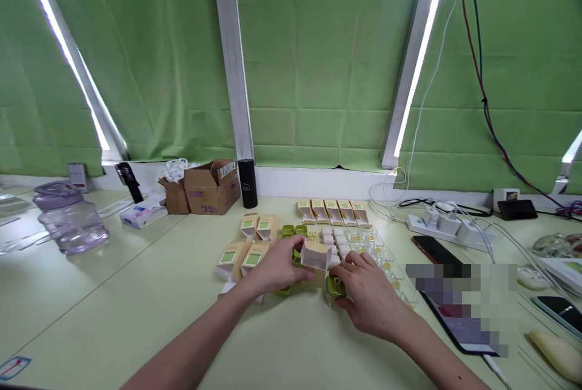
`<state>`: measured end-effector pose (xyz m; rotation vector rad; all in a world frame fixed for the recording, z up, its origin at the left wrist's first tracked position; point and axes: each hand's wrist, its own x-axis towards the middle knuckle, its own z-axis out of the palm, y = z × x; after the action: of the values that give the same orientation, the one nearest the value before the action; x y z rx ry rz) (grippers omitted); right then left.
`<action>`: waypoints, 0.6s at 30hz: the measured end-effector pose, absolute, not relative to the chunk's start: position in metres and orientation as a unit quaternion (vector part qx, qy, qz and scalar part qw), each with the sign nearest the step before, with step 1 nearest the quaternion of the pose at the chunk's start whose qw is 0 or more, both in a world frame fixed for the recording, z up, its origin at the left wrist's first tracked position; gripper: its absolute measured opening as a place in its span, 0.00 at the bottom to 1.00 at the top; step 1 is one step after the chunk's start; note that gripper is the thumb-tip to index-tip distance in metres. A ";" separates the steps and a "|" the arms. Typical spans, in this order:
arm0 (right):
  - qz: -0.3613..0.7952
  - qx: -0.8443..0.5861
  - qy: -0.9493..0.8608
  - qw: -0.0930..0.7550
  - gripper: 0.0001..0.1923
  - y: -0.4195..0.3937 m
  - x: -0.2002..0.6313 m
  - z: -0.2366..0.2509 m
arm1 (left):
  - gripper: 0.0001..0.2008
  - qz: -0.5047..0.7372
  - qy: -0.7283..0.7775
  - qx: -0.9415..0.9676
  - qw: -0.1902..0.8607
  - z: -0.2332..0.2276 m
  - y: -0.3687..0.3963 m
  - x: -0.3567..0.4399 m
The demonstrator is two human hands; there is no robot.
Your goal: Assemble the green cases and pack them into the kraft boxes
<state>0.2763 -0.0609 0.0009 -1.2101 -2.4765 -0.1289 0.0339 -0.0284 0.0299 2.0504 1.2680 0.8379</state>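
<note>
My left hand is closed around a small beige carton, its white-lined open end facing me. Just right of the carton, my right hand grips a small clear jar with a green top; a ring-like piece shows on that top. Several green caps lie behind and beneath my left hand, partly hidden. Between my hands and further back are white-pink blocks in rows. Clear cups with yellowish centres spread out to their right. More cartons with green labels lie left of my left hand.
A row of cartons stands at the back. Further left are a black cylinder, a brown cardboard box, a tissue pack and a purple-lidded jug. Phones, a power strip and cables occupy the right.
</note>
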 end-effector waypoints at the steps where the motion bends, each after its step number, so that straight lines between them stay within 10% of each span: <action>1: -0.043 -0.431 -0.880 0.193 0.15 -0.061 0.279 0.001 | 0.26 0.307 0.485 0.774 0.267 0.026 -0.031 0.033; 18: 0.065 -0.437 -0.725 0.528 0.18 -0.028 0.306 0.038 | 0.31 0.255 0.527 0.789 0.186 0.020 -0.056 0.042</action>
<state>0.3058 -0.0279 0.0385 -1.0432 -1.7328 0.1562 0.0425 -0.0560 0.0195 2.2233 1.4844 0.7169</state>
